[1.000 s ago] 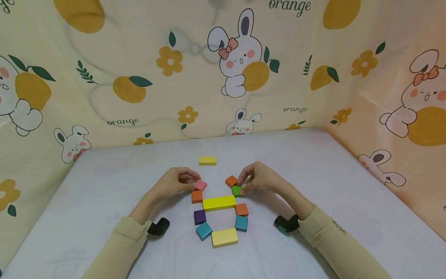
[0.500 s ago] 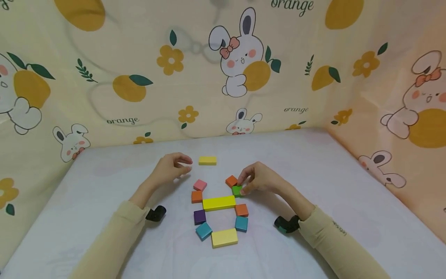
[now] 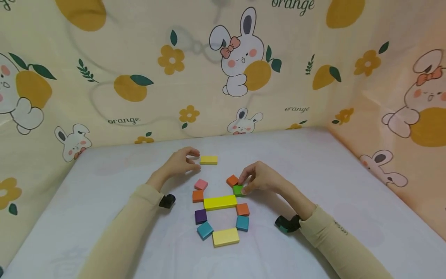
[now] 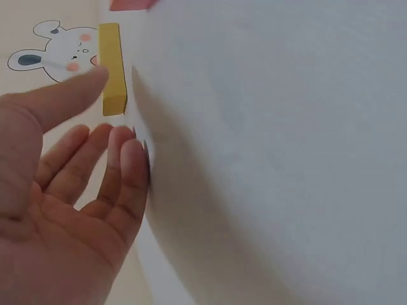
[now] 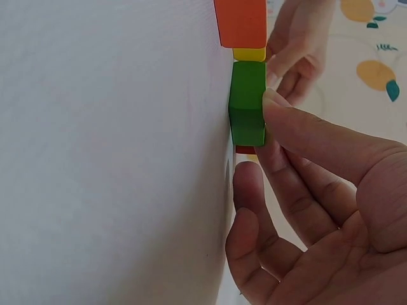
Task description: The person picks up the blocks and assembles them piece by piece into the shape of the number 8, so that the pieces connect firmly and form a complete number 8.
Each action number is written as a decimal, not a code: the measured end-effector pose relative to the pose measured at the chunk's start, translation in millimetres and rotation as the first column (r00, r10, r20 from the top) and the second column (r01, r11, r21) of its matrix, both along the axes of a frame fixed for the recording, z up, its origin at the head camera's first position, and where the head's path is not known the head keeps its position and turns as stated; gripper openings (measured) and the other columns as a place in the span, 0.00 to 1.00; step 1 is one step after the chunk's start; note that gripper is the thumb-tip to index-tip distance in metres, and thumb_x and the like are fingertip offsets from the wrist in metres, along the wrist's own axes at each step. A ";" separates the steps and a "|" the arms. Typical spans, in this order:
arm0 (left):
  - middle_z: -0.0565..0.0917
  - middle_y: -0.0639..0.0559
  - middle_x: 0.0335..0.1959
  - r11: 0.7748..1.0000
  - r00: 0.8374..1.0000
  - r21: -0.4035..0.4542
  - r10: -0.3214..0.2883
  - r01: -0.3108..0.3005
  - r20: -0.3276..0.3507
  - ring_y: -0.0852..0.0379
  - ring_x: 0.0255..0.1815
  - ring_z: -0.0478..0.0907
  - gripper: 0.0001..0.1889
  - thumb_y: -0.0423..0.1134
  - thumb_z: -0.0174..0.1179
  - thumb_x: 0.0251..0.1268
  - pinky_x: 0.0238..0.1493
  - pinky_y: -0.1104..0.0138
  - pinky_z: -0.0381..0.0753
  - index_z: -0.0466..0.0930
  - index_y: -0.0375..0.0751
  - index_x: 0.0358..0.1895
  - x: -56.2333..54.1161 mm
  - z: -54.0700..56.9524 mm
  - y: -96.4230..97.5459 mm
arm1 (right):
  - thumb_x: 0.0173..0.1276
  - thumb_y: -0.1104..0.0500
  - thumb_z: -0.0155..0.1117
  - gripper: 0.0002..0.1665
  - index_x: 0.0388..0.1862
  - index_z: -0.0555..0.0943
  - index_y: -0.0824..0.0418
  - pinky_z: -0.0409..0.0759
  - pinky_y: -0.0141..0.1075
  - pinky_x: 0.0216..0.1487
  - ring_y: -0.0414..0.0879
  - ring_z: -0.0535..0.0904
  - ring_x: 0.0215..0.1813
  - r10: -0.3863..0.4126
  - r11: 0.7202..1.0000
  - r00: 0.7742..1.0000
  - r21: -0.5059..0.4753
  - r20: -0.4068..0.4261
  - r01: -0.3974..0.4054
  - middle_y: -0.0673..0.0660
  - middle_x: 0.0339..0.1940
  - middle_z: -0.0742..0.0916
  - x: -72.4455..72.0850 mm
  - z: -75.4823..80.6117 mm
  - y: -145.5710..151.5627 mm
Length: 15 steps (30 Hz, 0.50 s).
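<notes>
At the far part of the table, my left hand [image 3: 180, 161] hovers just left of a small yellow block [image 3: 209, 160]. Its thumb and fingers are apart beside that block's end, with nothing between them; the left wrist view shows the yellow block [image 4: 112, 68] beyond the thumb tip. My right hand [image 3: 260, 179] pinches a green block [image 3: 238, 190] between thumb and index finger. In the right wrist view the thumb rests on the edge of the green block [image 5: 248, 105]. Just behind the green block sits an orange block [image 3: 232, 180].
A long yellow block [image 3: 220, 202] lies in the middle. On its left are pink [image 3: 201, 184], orange [image 3: 198, 196], purple [image 3: 200, 216] and blue [image 3: 205, 231] blocks. Orange [image 3: 242, 209] and blue [image 3: 242, 223] ones stand right, a pale yellow block [image 3: 225, 237] in front.
My left hand has left the pink block and moved away from me and then right, up to the far yellow block. The right hand has stayed at the green block.
</notes>
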<state>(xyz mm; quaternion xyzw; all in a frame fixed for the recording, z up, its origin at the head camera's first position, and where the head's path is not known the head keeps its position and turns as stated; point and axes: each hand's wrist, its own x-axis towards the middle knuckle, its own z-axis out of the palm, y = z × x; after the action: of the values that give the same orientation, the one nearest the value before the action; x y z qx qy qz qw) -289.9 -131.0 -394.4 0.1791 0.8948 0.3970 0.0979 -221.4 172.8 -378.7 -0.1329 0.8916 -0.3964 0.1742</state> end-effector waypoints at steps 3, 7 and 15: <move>0.78 0.43 0.60 1.000 1.000 0.024 -0.009 0.009 -0.006 0.48 0.49 0.80 0.27 0.35 0.71 0.59 0.52 0.59 0.79 0.74 0.36 0.61 -0.8 -1.2 2.4 | 0.49 0.66 0.81 0.12 0.32 0.87 0.57 0.79 0.37 0.35 0.51 0.76 0.36 0.003 1.000 1.000 -0.008 0.003 -0.003 0.51 0.34 0.86 0.2 -1.1 -0.8; 0.78 0.42 0.59 0.999 1.000 0.048 -0.003 0.004 -0.016 0.48 0.48 0.80 0.26 0.35 0.71 0.59 0.48 0.61 0.81 0.74 0.35 0.60 -1.8 -4.6 2.9 | 0.49 0.66 0.81 0.12 0.31 0.87 0.57 0.78 0.37 0.35 0.51 0.76 0.36 0.007 1.000 1.000 -0.011 0.001 -0.007 0.51 0.34 0.86 0.7 -2.1 -1.1; 0.82 0.44 0.53 0.996 0.999 0.079 0.046 -0.045 -0.012 0.47 0.52 0.79 0.20 0.35 0.70 0.61 0.56 0.56 0.76 0.78 0.36 0.55 -9.0 -8.9 5.7 | 0.48 0.66 0.82 0.13 0.31 0.87 0.57 0.77 0.37 0.34 0.50 0.76 0.36 0.025 1.000 0.999 -0.013 -0.021 -0.025 0.50 0.34 0.86 0.6 -0.6 1.6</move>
<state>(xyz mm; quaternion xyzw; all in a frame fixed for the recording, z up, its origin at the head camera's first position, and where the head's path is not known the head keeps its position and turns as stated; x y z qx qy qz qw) -298.9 -125.3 -403.3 0.1650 0.8830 0.4329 0.0755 -220.7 174.4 -379.3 -0.1494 0.8889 -0.3986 0.1689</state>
